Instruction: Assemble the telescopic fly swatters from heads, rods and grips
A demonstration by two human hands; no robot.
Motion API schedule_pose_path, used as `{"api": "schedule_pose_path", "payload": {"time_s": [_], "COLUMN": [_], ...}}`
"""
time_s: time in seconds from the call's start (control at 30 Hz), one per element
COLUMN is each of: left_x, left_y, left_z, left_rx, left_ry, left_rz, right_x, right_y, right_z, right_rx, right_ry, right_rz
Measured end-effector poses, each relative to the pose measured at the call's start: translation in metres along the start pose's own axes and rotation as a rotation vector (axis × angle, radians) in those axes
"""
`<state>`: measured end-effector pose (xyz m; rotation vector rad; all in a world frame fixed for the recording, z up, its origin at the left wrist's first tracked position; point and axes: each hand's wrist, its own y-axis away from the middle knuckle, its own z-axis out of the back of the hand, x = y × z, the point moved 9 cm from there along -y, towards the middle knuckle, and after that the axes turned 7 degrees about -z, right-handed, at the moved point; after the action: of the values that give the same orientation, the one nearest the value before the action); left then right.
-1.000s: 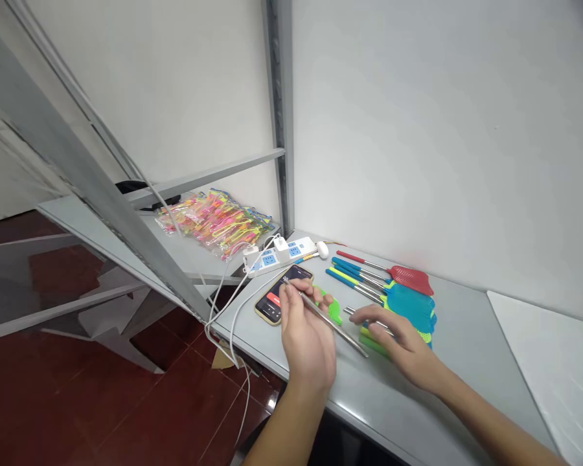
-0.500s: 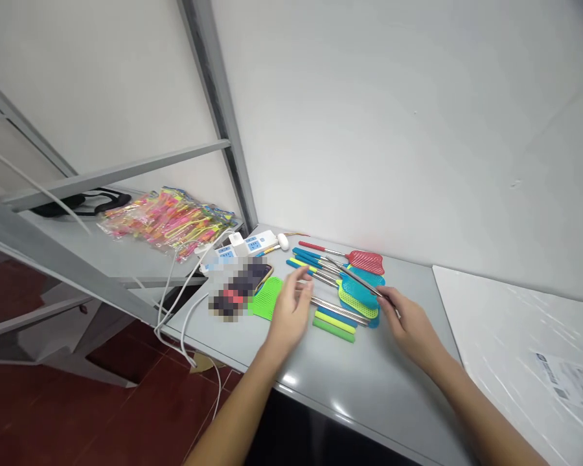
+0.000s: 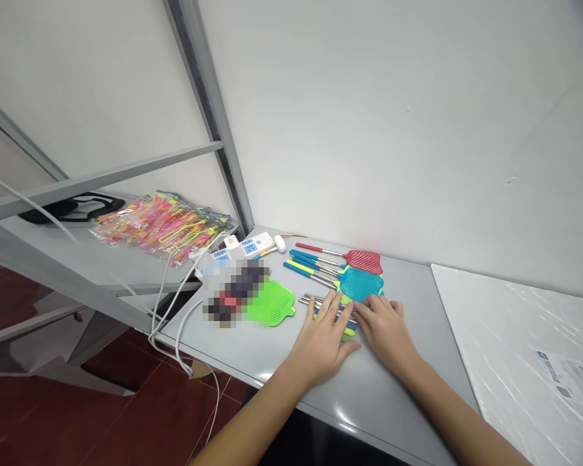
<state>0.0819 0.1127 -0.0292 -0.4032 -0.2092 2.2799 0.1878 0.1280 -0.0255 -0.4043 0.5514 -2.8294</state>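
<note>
My left hand (image 3: 323, 343) lies with its fingers stretched out over a bundle of thin metal rods (image 3: 309, 299) on the table. Beside it, my right hand (image 3: 386, 327) has bent fingers pressed together at the rods' right end; its fingertips are partly hidden. Under and between the hands show parts of yellow-green and blue handle sleeves (image 3: 348, 332). Behind the hands, several fly swatters lie in a row, among them a red fly swatter (image 3: 364, 260) and a blue fly swatter (image 3: 362, 283). Left of my left hand lies a loose green swatter head (image 3: 278, 303).
A white power strip (image 3: 250, 247) with cables stands at the back left, near a blurred, pixelated patch. Colourful bagged items (image 3: 165, 223) lie on the shelf beyond the grey metal frame (image 3: 214, 103). A white wrapped board (image 3: 510, 343) covers the table's right side.
The metal rod in my right hand has come down to the other rods. My left hand has moved right and spread over the bundle, uncovering the green swatter head.
</note>
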Motion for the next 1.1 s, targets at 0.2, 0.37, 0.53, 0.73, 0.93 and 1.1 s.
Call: {"api": "schedule_pose_path", "payload": {"time_s": [0.2,0.37,0.53,0.73,0.93,1.1], "left_x": [0.006,0.006,0.007,0.008,0.011,0.011], "left_y": [0.002,0.003,0.005,0.006,0.008,0.01], "left_z": [-0.013,-0.015,-0.016,-0.018,-0.02,-0.017], "left_rx": [0.043,0.048,0.031,0.028,0.025,0.006], "left_ry": [-0.04,-0.041,-0.05,-0.018,0.031,0.052], "left_rz": [0.025,0.029,0.031,0.025,0.021,0.02], "right_x": [-0.003,-0.009,-0.013,-0.022,-0.026,-0.017], "right_y": [-0.002,-0.003,-0.004,-0.009,-0.012,-0.022], "right_z": [-0.002,-0.003,-0.002,-0.006,-0.005,-0.007], "right_rx": [-0.01,-0.005,0.005,0.044,0.073,0.098], "right_ry": [0.063,0.086,0.052,0.028,-0.042,-0.038], "right_rz": [0.054,0.05,0.047,0.036,0.015,0.043]}}
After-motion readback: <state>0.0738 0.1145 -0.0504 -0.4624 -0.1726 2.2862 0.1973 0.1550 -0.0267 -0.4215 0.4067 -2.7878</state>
